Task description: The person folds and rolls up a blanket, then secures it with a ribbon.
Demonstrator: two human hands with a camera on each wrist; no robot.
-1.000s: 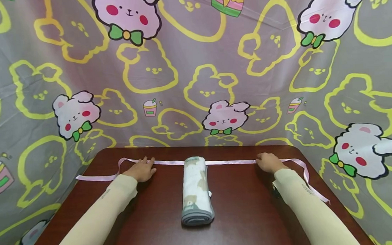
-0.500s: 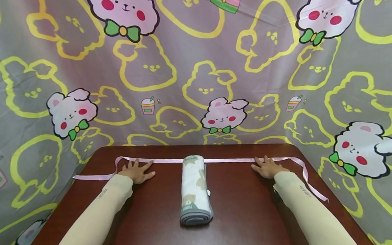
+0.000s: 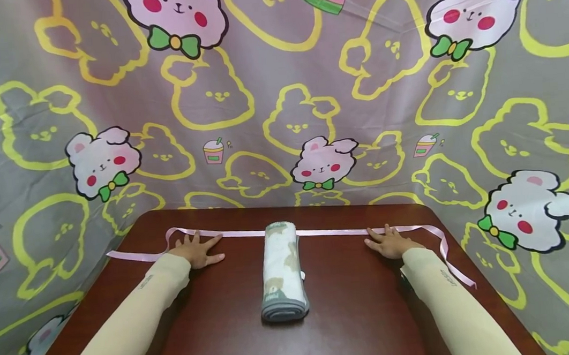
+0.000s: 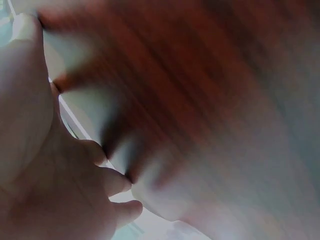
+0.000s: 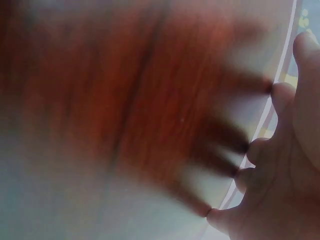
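Note:
A rolled towel, white with beige bears and a grey border, lies lengthwise in the middle of the dark red table. The pink ribbon stretches sideways across the far part of the table and passes beneath the towel's far end. My left hand rests with spread fingers at the ribbon's left stretch, fingertips on or against it. On the other side, my right hand lies likewise, fingers spread at the ribbon. Both wrist views show the left palm and right palm with fingertips touching the tabletop.
The table has rounded far corners. A grey curtain printed with rabbits and yellow outlines stands close behind and along both sides. The ribbon's loose ends curl toward the left and right table edges.
Both hands have gone from bunched fingers at the ribbon to spread fingers. The towel and ribbon stay in place; the head view has shifted slightly.

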